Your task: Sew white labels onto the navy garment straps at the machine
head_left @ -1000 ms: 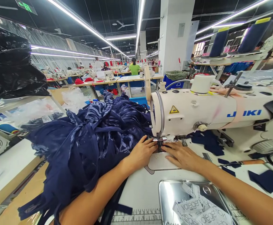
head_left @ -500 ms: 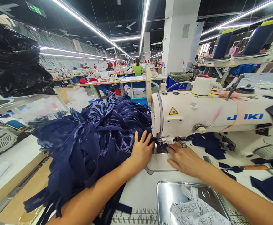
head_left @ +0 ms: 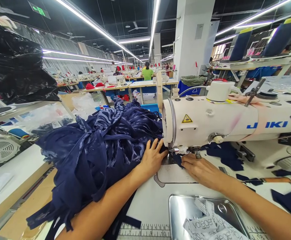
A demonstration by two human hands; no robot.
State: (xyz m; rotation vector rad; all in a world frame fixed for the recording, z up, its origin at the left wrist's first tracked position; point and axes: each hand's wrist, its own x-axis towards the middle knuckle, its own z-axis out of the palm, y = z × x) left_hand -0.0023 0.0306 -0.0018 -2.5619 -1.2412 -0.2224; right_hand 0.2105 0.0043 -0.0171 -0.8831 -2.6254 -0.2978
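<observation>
Nearest, a metal tray (head_left: 183, 208) of printed labels (head_left: 210, 226) sits on the white table (head_left: 150, 200). Beyond it the right hand (head_left: 200, 168) lies flat, fingers together, on the plate by the needle, pressing a navy scrap — nothing gripped. The left hand (head_left: 153, 158), fingers spread, rests against the heap of navy fabric (head_left: 97, 150) just left of the sewing machine (head_left: 223, 123). Farther back — rows of worktables (head_left: 125, 86).
</observation>
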